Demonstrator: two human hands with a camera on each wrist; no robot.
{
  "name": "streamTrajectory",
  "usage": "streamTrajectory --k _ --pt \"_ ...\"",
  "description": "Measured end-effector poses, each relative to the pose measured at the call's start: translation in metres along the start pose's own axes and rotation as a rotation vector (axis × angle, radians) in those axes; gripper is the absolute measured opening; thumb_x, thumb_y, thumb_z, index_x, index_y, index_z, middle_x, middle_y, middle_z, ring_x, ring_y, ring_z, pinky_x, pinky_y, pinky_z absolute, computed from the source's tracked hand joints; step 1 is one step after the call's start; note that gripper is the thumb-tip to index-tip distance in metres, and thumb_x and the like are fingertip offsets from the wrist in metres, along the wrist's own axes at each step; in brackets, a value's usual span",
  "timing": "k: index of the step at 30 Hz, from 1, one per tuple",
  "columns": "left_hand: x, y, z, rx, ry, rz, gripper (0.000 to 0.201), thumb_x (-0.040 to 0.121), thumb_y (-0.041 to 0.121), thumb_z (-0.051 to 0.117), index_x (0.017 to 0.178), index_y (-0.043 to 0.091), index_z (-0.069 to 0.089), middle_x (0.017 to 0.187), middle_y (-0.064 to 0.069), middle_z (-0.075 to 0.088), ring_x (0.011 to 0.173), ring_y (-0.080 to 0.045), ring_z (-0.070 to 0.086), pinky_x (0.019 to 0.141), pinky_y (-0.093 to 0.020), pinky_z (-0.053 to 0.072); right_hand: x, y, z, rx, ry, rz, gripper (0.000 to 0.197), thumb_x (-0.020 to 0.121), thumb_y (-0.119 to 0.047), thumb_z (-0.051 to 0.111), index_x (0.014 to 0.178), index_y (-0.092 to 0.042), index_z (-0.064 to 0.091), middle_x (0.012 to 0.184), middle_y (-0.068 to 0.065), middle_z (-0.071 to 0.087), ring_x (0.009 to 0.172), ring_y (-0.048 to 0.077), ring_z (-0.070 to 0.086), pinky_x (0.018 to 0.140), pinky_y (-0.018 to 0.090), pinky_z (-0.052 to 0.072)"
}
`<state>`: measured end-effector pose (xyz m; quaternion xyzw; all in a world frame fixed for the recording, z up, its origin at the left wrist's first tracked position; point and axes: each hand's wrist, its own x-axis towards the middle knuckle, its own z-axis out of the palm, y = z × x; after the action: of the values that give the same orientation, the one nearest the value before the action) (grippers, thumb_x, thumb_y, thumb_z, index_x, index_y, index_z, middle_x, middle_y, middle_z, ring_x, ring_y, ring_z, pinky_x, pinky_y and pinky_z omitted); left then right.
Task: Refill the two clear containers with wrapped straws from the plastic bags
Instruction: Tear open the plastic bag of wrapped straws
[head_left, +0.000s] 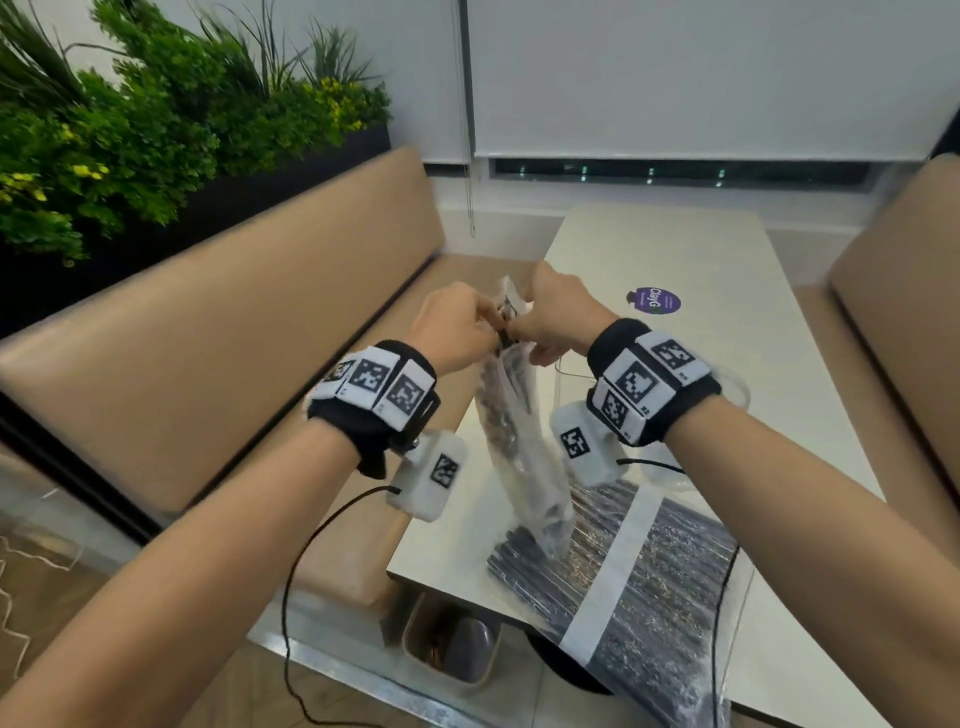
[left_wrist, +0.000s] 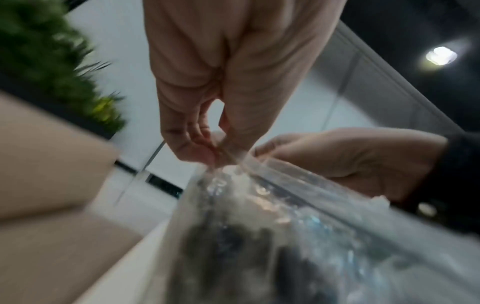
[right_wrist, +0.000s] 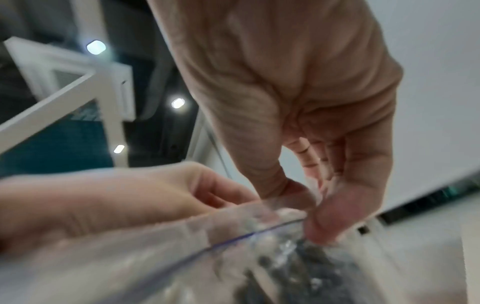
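The top edge of a clear plastic bag (head_left: 522, 447) is pinched between thumb and fingers (left_wrist: 193, 142) of the left hand (head_left: 457, 327), and the same edge is pinched from the other side by the fingers (right_wrist: 324, 222) of the right hand (head_left: 558, 312); both hands are closed on the bag's mouth, close together. The bag is held up above the near left part of the bench (head_left: 675, 249), hanging down with dark wrapped straws (right_wrist: 311, 273) seen through it, blurred. The step in hand is judged to be the opening of this bag. A pull apart of the two sides is called for next, kept gentle so that the contents are not spilled. A second, larger bag of straws (head_left: 639, 587) is laid at the near edge of the bench. A clear container (head_left: 569, 382) is partly seen behind the right wrist; its filling cannot be told.
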<state>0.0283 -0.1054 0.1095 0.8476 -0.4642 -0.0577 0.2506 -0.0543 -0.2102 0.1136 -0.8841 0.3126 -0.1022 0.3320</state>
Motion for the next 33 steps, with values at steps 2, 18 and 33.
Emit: streamTrajectory --k 2,18,33 --pt "0.002 -0.017 -0.007 0.177 -0.009 0.066 0.046 0.083 -0.008 0.051 0.113 0.020 0.071 0.094 -0.003 0.056 0.102 -0.031 0.056 0.082 -0.032 0.042 -0.005 0.011 -0.010 -0.270 0.092 -0.039 0.027 0.085 -0.008 0.057 0.111 -0.003 0.053 0.107 0.017 0.062 0.083 0.036 0.066 0.070 0.042 0.057" --pt "-0.012 -0.074 -0.021 0.439 -0.167 -0.040 0.062 0.086 0.003 0.059 0.132 0.044 0.050 0.118 -0.015 0.053 0.103 -0.040 0.060 0.080 -0.043 0.050 -0.018 0.058 -0.019 -0.014 -0.088 0.102 0.020 0.083 -0.003 0.054 0.064 -0.005 0.058 0.057 0.007 0.045 0.045 0.018 0.040 0.043 0.021 0.039" --pt "-0.020 -0.064 0.011 -0.982 -0.413 -0.248 0.077 0.079 -0.029 0.052 0.122 0.035 0.047 0.099 -0.009 0.067 0.061 -0.008 0.066 0.058 -0.017 0.054 -0.031 0.071 0.006 0.729 -0.184 0.195 0.028 0.090 0.016 0.040 0.090 -0.002 0.061 0.051 0.002 0.060 0.044 0.012 0.053 0.050 0.026 0.048"
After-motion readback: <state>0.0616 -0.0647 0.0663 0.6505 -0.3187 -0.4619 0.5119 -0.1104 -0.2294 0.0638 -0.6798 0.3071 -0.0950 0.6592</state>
